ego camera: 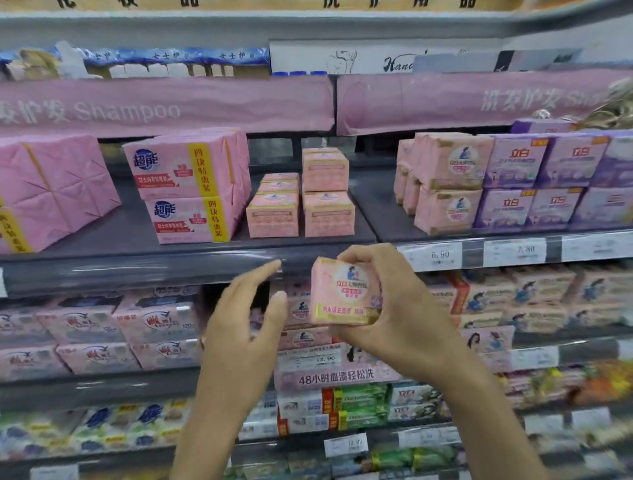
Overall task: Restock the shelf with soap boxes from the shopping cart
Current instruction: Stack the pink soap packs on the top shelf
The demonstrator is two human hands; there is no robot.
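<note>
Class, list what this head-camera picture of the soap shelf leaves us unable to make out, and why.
- Shopping cart: outside the head view altogether.
- Soap box: its right side is partly covered by the right hand gripping it.
- Top sign: characters cut off by the upper edge, head view.
- Bottom-shelf packs: print too blurred to read, head view.

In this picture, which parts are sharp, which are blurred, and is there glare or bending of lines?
In the head view, the soap box in the right hand is fairly sharp; the left hand is smeared by motion; the lower shelves look soft; pale glare streaks lie on the dark shelf rail; upper shelf lines bend at the right.
</note>
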